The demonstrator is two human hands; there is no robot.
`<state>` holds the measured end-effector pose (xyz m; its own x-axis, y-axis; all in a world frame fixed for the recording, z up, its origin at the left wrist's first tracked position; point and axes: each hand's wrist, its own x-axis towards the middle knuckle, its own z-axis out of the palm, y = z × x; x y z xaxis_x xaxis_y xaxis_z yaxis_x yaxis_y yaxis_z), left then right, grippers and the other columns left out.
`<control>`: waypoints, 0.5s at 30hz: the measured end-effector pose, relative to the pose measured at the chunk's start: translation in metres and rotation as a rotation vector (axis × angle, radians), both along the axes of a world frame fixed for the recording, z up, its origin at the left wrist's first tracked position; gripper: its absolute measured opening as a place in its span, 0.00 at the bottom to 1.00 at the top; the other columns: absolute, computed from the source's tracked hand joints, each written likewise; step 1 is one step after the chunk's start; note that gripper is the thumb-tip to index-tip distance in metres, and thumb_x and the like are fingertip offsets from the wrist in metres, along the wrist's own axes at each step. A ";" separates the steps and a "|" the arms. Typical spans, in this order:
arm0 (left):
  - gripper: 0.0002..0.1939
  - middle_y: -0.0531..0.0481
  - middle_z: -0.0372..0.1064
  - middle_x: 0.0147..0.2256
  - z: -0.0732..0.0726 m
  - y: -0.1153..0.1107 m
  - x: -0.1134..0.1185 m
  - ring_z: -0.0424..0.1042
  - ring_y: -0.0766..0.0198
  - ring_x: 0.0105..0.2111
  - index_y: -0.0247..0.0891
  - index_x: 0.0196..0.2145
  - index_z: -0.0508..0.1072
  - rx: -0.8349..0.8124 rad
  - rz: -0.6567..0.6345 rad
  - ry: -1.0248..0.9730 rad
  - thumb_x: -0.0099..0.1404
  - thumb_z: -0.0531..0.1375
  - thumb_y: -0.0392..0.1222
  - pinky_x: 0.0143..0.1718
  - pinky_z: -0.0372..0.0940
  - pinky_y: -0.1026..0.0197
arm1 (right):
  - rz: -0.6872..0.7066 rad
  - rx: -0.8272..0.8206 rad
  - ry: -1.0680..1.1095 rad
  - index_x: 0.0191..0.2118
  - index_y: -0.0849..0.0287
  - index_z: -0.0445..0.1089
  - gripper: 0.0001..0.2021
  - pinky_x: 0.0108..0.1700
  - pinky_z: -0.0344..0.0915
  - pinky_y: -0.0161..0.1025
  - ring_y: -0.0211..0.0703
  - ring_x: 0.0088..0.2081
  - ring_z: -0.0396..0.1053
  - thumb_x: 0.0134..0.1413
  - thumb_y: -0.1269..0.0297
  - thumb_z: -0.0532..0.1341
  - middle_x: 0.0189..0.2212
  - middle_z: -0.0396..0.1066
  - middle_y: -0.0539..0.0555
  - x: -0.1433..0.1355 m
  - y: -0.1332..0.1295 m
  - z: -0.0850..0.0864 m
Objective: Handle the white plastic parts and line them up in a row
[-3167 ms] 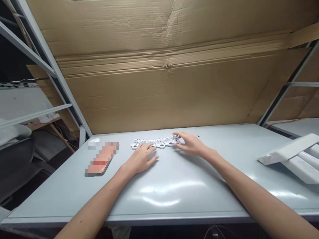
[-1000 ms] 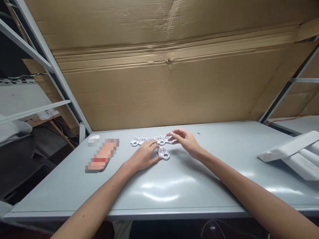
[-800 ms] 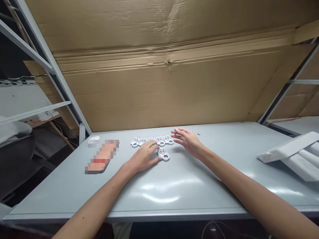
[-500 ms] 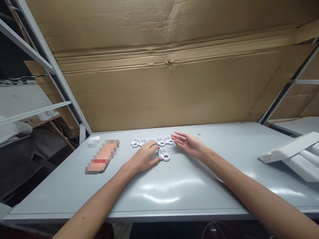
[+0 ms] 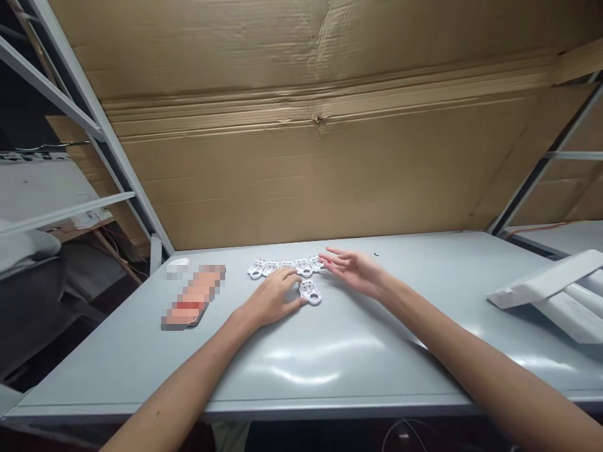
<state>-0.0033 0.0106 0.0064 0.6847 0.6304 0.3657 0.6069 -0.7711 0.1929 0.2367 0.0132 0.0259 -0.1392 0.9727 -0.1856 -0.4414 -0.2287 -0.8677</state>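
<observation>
My left hand (image 5: 276, 294) rests on the table, thumb and fingertips against the left edge of a white plastic bracket (image 5: 311, 292) with a round hole. Behind it, several similar white brackets (image 5: 256, 269) stand in a row, some partly hidden by my left fingers. To the right, my right hand (image 5: 355, 271) hovers with its palm turned up and inward, fingers stretched and apart. Its fingertips overlap the right end of the row in view. A tiny red spot shows at these fingers, too small to make out.
A blurred-out orange-red flat object (image 5: 195, 298) lies at left, with a small white object (image 5: 179, 263) behind it. White folded pieces (image 5: 551, 282) occupy the right side. A tiny black bit (image 5: 376, 254) lies toward the back. Cardboard (image 5: 311, 182) walls off the table's rear edge.
My right hand has shifted slightly left, its fingertips now in front of the row's right end. My left hand and the front bracket have stayed in place.
</observation>
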 end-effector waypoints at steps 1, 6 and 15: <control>0.16 0.39 0.66 0.55 0.000 0.000 0.000 0.65 0.49 0.57 0.38 0.49 0.71 0.005 -0.001 0.000 0.66 0.62 0.46 0.58 0.62 0.48 | -0.004 0.015 -0.033 0.45 0.58 0.71 0.15 0.59 0.67 0.38 0.42 0.54 0.71 0.51 0.77 0.60 0.48 0.75 0.59 0.001 0.000 -0.001; 0.16 0.41 0.67 0.55 0.000 0.000 -0.001 0.64 0.50 0.57 0.41 0.50 0.70 0.028 -0.003 0.016 0.66 0.61 0.47 0.57 0.63 0.48 | -0.142 0.220 -0.398 0.42 0.57 0.74 0.13 0.56 0.69 0.44 0.47 0.51 0.73 0.49 0.73 0.63 0.47 0.76 0.57 0.014 0.010 -0.006; 0.17 0.38 0.65 0.56 0.001 0.000 -0.001 0.64 0.48 0.58 0.40 0.50 0.71 0.014 0.030 0.035 0.66 0.62 0.47 0.58 0.63 0.47 | -0.204 0.442 -1.043 0.41 0.58 0.75 0.17 0.36 0.73 0.41 0.51 0.45 0.75 0.45 0.77 0.55 0.45 0.77 0.58 0.041 0.032 -0.028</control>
